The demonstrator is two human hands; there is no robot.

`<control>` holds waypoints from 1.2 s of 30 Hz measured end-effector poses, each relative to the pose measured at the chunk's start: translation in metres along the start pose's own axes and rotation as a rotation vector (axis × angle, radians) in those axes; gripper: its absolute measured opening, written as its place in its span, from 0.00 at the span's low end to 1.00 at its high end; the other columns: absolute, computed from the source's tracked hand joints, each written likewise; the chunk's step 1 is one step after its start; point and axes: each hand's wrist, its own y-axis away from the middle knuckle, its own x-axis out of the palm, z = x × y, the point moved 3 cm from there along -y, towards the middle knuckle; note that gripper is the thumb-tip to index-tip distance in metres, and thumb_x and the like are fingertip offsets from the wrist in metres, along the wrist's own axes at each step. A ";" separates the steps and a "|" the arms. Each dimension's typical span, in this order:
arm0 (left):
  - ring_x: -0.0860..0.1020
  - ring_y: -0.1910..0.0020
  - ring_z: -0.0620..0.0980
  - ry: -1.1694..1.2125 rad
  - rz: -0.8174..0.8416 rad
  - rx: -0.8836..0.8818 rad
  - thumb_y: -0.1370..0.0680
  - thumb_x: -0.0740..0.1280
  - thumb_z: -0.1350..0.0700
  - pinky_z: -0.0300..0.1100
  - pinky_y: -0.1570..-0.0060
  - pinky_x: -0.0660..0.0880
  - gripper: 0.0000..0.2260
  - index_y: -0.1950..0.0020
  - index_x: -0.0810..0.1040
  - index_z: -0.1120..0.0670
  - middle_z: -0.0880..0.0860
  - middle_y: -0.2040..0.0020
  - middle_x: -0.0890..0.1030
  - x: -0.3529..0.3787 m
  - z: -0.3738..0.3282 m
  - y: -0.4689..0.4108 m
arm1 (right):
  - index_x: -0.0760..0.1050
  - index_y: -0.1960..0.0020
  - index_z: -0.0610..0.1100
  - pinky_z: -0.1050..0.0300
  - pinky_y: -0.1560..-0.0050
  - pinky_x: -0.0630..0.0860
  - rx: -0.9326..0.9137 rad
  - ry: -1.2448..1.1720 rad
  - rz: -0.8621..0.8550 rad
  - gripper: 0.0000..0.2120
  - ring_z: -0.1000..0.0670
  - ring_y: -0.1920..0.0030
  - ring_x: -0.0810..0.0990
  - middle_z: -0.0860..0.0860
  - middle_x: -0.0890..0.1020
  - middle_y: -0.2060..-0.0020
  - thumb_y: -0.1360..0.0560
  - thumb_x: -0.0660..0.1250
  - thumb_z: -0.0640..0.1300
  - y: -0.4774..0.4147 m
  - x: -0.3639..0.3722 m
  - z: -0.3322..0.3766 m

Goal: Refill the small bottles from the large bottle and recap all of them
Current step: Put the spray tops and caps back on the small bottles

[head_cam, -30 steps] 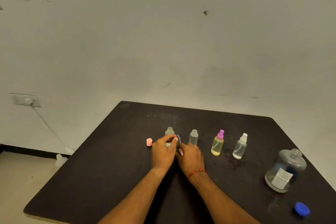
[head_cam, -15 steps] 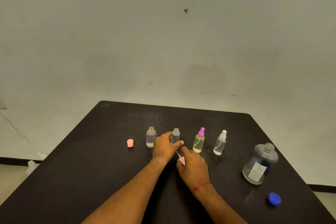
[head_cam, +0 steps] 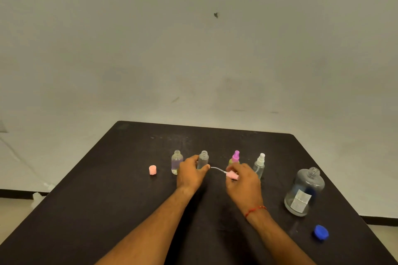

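Note:
Several small bottles stand in a row on the black table [head_cam: 107,200]. My left hand [head_cam: 190,173] grips the second one, an uncapped clear bottle [head_cam: 203,158]. My right hand [head_cam: 242,180] pinches a pink spray cap [head_cam: 232,175] whose thin tube points left toward that bottle. Left of it stands another uncapped clear bottle [head_cam: 177,161]. Behind my right hand are a yellowish bottle with a magenta spray cap [head_cam: 235,157] and a clear bottle with a white spray cap [head_cam: 259,164]. The large clear bottle [head_cam: 304,191] stands uncapped at the right.
A loose pink cap [head_cam: 152,170] stands at the left end of the row. A blue cap [head_cam: 321,231] lies near the table's right front edge. A pale wall rises behind the table, with floor visible at both sides.
My left hand moved from the first bottle to the second and now grips it. My right hand lifted the pink spray cap and drew it rightward. The camera also shifted.

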 end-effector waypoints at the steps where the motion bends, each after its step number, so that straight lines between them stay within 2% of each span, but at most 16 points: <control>1: 0.78 0.49 0.43 0.008 0.000 0.007 0.25 0.74 0.52 0.35 0.50 0.72 0.13 0.41 0.81 0.53 0.45 0.50 0.81 -0.001 -0.001 0.002 | 0.80 0.56 0.46 0.77 0.58 0.68 0.002 -0.028 -0.025 0.08 0.62 0.63 0.74 0.55 0.78 0.62 0.30 0.72 0.34 -0.005 -0.006 0.002; 7: 0.79 0.50 0.43 0.018 -0.003 0.086 0.25 0.74 0.54 0.33 0.52 0.72 0.13 0.41 0.82 0.51 0.47 0.48 0.84 -0.010 -0.006 0.018 | 0.83 0.50 0.47 0.63 0.50 0.80 0.060 -0.257 -0.063 0.11 0.58 0.53 0.81 0.55 0.83 0.55 0.29 0.71 0.33 -0.034 -0.034 0.018; 11: 0.76 0.50 0.38 0.022 0.010 0.116 0.25 0.75 0.54 0.22 0.56 0.66 0.15 0.38 0.81 0.49 0.42 0.48 0.81 -0.014 -0.011 0.027 | 0.83 0.50 0.48 0.56 0.50 0.82 0.038 -0.269 -0.028 0.12 0.56 0.54 0.82 0.56 0.83 0.55 0.28 0.71 0.34 -0.042 -0.040 0.029; 13: 0.76 0.50 0.37 0.027 0.010 0.132 0.24 0.74 0.54 0.21 0.57 0.65 0.15 0.38 0.81 0.49 0.42 0.47 0.81 -0.016 -0.015 0.030 | 0.83 0.50 0.48 0.55 0.49 0.82 0.018 -0.277 -0.012 0.12 0.56 0.53 0.82 0.56 0.83 0.54 0.28 0.71 0.33 -0.041 -0.042 0.033; 16: 0.77 0.52 0.38 0.021 0.004 0.160 0.24 0.74 0.53 0.22 0.59 0.67 0.14 0.39 0.82 0.49 0.41 0.51 0.81 -0.017 -0.019 0.035 | 0.83 0.50 0.47 0.57 0.47 0.81 -0.014 -0.233 0.032 0.13 0.57 0.52 0.81 0.55 0.83 0.54 0.28 0.70 0.32 -0.038 -0.041 0.038; 19: 0.79 0.47 0.40 0.003 0.015 0.193 0.25 0.75 0.52 0.25 0.51 0.71 0.18 0.35 0.80 0.48 0.42 0.47 0.83 -0.015 -0.022 0.040 | 0.83 0.49 0.47 0.60 0.46 0.79 -0.051 -0.143 0.139 0.13 0.56 0.51 0.80 0.54 0.83 0.53 0.28 0.70 0.32 -0.037 -0.037 0.044; 21: 0.80 0.44 0.41 -0.004 0.038 0.204 0.24 0.75 0.51 0.32 0.46 0.76 0.20 0.33 0.79 0.47 0.44 0.43 0.83 -0.012 -0.025 0.044 | 0.81 0.48 0.47 0.65 0.50 0.77 -0.053 -0.077 0.246 0.14 0.55 0.52 0.79 0.54 0.82 0.52 0.28 0.70 0.32 -0.037 -0.033 0.049; 23: 0.81 0.45 0.41 0.017 0.048 0.220 0.24 0.74 0.49 0.37 0.45 0.79 0.18 0.35 0.79 0.47 0.44 0.44 0.84 -0.009 -0.028 0.047 | 0.79 0.51 0.49 0.68 0.58 0.74 -0.048 -0.061 0.321 0.13 0.55 0.55 0.79 0.54 0.81 0.55 0.28 0.69 0.32 -0.038 -0.031 0.054; 25: 0.81 0.48 0.40 0.037 0.052 0.229 0.24 0.74 0.49 0.34 0.47 0.78 0.16 0.37 0.80 0.47 0.43 0.47 0.84 -0.009 -0.031 0.050 | 0.77 0.54 0.50 0.69 0.62 0.72 -0.048 -0.061 0.366 0.12 0.55 0.57 0.79 0.54 0.80 0.57 0.27 0.68 0.33 -0.039 -0.028 0.057; 29: 0.80 0.51 0.36 0.032 0.051 0.232 0.25 0.74 0.49 0.28 0.51 0.75 0.16 0.37 0.81 0.47 0.43 0.47 0.84 -0.012 -0.031 0.052 | 0.78 0.53 0.49 0.70 0.60 0.71 -0.036 -0.112 0.417 0.09 0.56 0.56 0.79 0.53 0.81 0.56 0.26 0.68 0.35 -0.042 -0.027 0.058; 31: 0.79 0.53 0.35 0.027 0.043 0.229 0.25 0.74 0.48 0.24 0.54 0.72 0.17 0.37 0.80 0.47 0.43 0.47 0.84 -0.014 -0.031 0.053 | 0.78 0.53 0.49 0.70 0.60 0.70 -0.037 -0.095 0.423 0.07 0.56 0.56 0.78 0.54 0.81 0.56 0.27 0.70 0.38 -0.043 -0.026 0.058; 33: 0.80 0.50 0.37 0.023 0.027 0.234 0.25 0.75 0.49 0.24 0.53 0.71 0.18 0.36 0.80 0.47 0.44 0.46 0.84 -0.015 -0.031 0.054 | 0.79 0.54 0.49 0.70 0.60 0.69 -0.058 -0.050 0.413 0.04 0.56 0.58 0.78 0.55 0.80 0.58 0.27 0.72 0.44 -0.043 -0.025 0.058; 36: 0.81 0.45 0.43 0.005 0.011 0.232 0.25 0.75 0.49 0.28 0.48 0.72 0.18 0.36 0.81 0.49 0.46 0.44 0.85 -0.014 -0.032 0.056 | 0.79 0.56 0.48 0.67 0.61 0.72 -0.033 0.051 0.395 0.12 0.55 0.62 0.77 0.54 0.80 0.63 0.30 0.74 0.56 -0.045 -0.024 0.057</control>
